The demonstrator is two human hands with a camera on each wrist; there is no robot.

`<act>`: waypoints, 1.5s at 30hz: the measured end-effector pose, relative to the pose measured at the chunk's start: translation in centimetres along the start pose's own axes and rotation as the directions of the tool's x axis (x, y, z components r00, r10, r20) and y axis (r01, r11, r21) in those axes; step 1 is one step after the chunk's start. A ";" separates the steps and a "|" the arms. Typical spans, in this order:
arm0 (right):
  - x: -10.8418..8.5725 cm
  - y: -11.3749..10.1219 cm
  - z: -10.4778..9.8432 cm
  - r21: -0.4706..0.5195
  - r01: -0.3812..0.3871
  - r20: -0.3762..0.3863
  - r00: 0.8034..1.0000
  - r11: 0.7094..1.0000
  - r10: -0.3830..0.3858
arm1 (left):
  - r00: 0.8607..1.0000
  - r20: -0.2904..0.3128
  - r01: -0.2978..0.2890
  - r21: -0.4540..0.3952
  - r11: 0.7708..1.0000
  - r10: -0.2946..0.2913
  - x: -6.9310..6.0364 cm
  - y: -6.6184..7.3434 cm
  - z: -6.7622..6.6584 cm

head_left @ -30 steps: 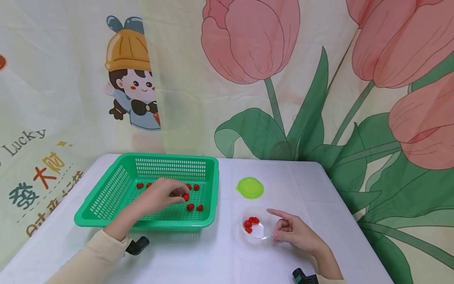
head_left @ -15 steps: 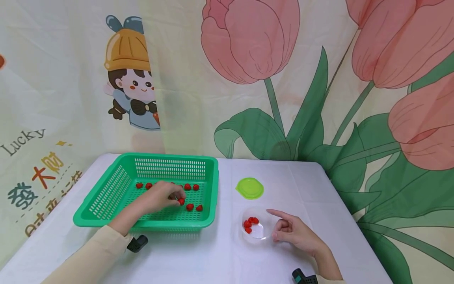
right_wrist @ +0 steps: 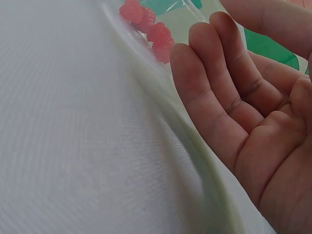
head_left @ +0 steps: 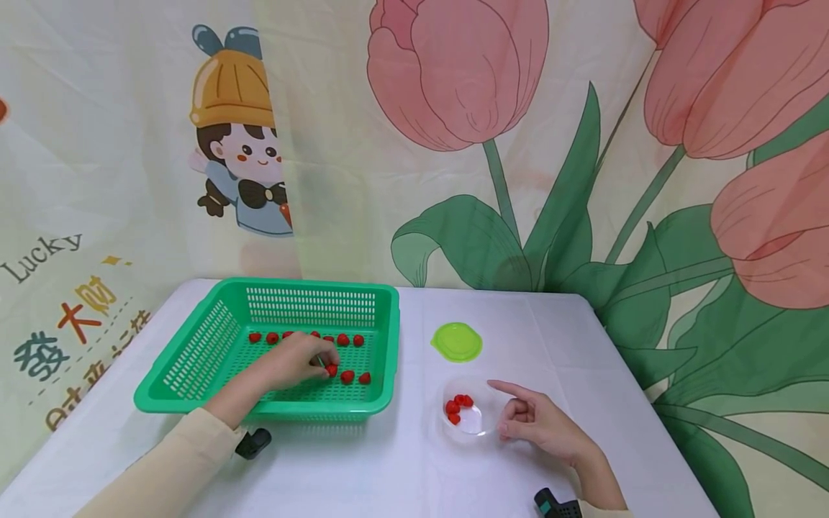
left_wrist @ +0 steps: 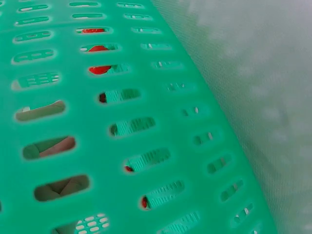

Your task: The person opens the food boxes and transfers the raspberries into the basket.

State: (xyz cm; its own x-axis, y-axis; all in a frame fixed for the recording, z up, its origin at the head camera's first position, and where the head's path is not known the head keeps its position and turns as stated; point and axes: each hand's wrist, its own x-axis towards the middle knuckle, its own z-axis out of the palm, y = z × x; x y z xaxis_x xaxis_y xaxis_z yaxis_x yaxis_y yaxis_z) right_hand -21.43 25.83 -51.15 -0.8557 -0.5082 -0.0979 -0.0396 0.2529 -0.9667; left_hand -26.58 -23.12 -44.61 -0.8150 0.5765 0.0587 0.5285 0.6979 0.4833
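One pale backdrop printed with pink tulips: hangs behind the worktop and fills the upper part of the head view.
Worktop: smooth and white-covered, carrying everything listed below.
Green rectangular slotted plastic basket: on the worktop's left side; in the left wrist view its slotted wall hides most of what lies inside.
Left hand: reaches over the basket's near rim, thumb and fingertips pinching one red bumpy raspberry.
Right hand: released, grasping nothing; index finger stretched toward the rim of a clear round plastic tub, thumb by its wall. Whether it presses on the tub, I cannot tell.
Tub: right of the basket, with a small cluster of red raspberries inside, towards its left.
Lime-green round lid: flat on the worktop beyond the tub, apart from it.
Far-row raspberries: spread across the basket floor, some partly behind the left hand.
Near-row raspberries: two, just right of the pinched one.
Pinched raspberry: a second ago it was higher and further right; now it has dropped level with the near row. This looks like adding a third berry to that row, with letting go still to be done.
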 end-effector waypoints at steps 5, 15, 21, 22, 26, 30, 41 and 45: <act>0.1 -0.1 0.0 -0.006 -0.001 -0.001 1.000 1.000 0.001 | 1.000 0.008 0.001 0.007 1.000 -0.001 0.1 0.0 0.0; 0.1 -0.1 0.1 -0.002 -0.009 -0.006 1.000 1.000 0.009 | 0.999 0.036 0.007 0.051 0.999 -0.009 0.5 -0.2 -0.1; 0.1 -0.2 0.2 0.001 -0.013 -0.008 1.000 1.000 0.013 | 0.998 0.061 0.005 0.033 0.999 -0.007 0.8 -0.2 0.0; 0.1 -0.2 0.1 0.001 -0.013 -0.008 1.000 1.000 0.013 | 0.998 0.063 0.009 0.031 0.999 -0.011 0.8 -0.2 0.1; 0.1 -0.1 0.1 0.003 -0.013 -0.008 1.000 1.000 0.013 | 0.997 0.068 0.024 0.037 0.999 -0.026 0.8 -0.1 0.3; 0.1 -0.1 0.2 0.008 -0.013 -0.004 1.000 1.000 0.013 | 0.997 0.070 0.023 0.046 0.999 -0.026 0.9 -0.2 0.6; 0.1 -0.1 0.2 0.004 0.005 0.004 1.000 1.000 -0.005 | 0.998 0.059 0.014 0.038 0.999 -0.016 0.9 -0.3 0.8; 0.1 0.0 0.3 0.007 0.005 0.003 1.000 1.000 -0.005 | 0.998 0.063 0.021 0.034 0.999 -0.023 0.9 -0.1 0.8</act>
State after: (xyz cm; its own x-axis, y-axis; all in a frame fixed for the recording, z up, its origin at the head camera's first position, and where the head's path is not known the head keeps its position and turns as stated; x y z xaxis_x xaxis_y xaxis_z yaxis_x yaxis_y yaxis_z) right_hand -21.37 25.57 -51.19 -0.8541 -0.5117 -0.0935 -0.0405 0.2446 -0.9688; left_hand -27.13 -22.34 -45.34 -0.8105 0.5857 -0.0080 0.5187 0.7239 0.4549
